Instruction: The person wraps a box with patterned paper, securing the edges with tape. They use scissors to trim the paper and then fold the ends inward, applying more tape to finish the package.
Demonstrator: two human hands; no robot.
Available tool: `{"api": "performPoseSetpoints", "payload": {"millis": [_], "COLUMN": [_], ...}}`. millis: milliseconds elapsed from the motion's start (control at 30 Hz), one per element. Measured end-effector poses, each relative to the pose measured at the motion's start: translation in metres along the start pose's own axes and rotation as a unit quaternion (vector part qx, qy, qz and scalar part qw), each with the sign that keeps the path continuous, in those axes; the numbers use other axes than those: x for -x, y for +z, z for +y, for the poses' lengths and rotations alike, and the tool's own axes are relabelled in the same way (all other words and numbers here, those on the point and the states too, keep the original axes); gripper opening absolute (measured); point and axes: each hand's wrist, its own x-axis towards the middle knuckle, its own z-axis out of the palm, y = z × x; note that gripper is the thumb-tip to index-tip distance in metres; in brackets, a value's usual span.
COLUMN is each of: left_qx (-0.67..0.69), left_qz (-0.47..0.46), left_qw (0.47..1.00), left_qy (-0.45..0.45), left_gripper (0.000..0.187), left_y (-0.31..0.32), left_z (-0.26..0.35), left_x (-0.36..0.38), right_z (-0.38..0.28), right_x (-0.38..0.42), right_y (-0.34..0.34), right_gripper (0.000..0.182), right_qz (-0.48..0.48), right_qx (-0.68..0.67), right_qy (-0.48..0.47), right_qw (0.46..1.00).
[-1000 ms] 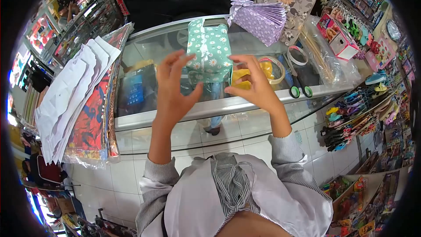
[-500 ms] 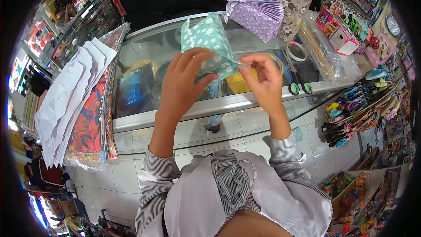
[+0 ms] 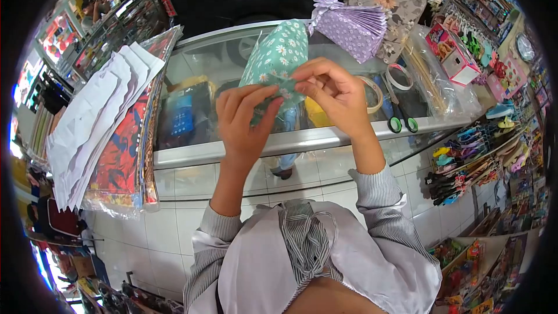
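Observation:
A package in green paper with white daisies (image 3: 280,49) lies at the middle of the glass counter, its near end gathered and creased. My left hand (image 3: 246,115) pinches that near end between thumb and fingers from the left. From the right, my right hand (image 3: 337,94) holds the same folded paper with thumb and forefinger, close to the left fingertips. Part of the crease is hidden behind my fingers. Just right of my right hand are a roll of tape (image 3: 372,94) and scissors with green-ringed handles (image 3: 403,123).
The glass counter (image 3: 203,155) has a metal edge. A purple pleated package (image 3: 351,30) and a floral grey-brown package (image 3: 386,3) stand at the back. White paper sheets (image 3: 96,119) lie left. Another tape roll (image 3: 399,77) and a pink box (image 3: 453,52) are right.
Both hands have shifted left and come closer together. The near end of the green paper, stretched toward my right hand before, is now bunched between both hands' fingertips. The view has shifted slightly.

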Motion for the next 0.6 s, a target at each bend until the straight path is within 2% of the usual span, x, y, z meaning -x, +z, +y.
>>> {"api": "performPoseSetpoints", "payload": {"millis": [67, 100, 200, 300, 500, 600], "left_qx": [0.062, 0.093, 0.203, 0.193, 0.159, 0.248], "left_qz": [0.048, 0.071, 0.064, 0.007, 0.027, 0.038], "left_qw": [0.996, 0.991, 0.97, 0.971, 0.979, 0.951], "left_qy": [-0.041, -0.061, -0.114, -0.139, -0.122, -0.18], "left_gripper": [0.027, 0.026, 0.024, 0.023, 0.019, 0.015], "left_y": [0.004, 0.005, 0.003, -0.003, 0.002, 0.004], "left_z": [0.001, 0.002, 0.005, 0.012, 0.013, 0.014], "left_x": [0.007, 0.01, 0.016, 0.016, 0.009, 0.015], "right_z": [0.0, 0.002, 0.009, 0.008, 0.008, 0.007], "right_x": [0.003, 0.003, 0.005, 0.006, 0.01, 0.014], "right_y": [0.004, 0.006, 0.01, 0.008, 0.004, 0.003], "right_gripper": [0.019, 0.019, 0.019, 0.02, 0.022, 0.023], "right_qz": [-0.01, -0.011, -0.013, -0.017, -0.024, -0.02], "right_qx": [0.001, 0.008, 0.029, 0.05, 0.113, 0.108], "right_qy": [0.028, 0.01, -0.033, -0.049, -0.069, -0.053], "right_qw": [1.0, 1.0, 0.999, 0.997, 0.991, 0.993]}}
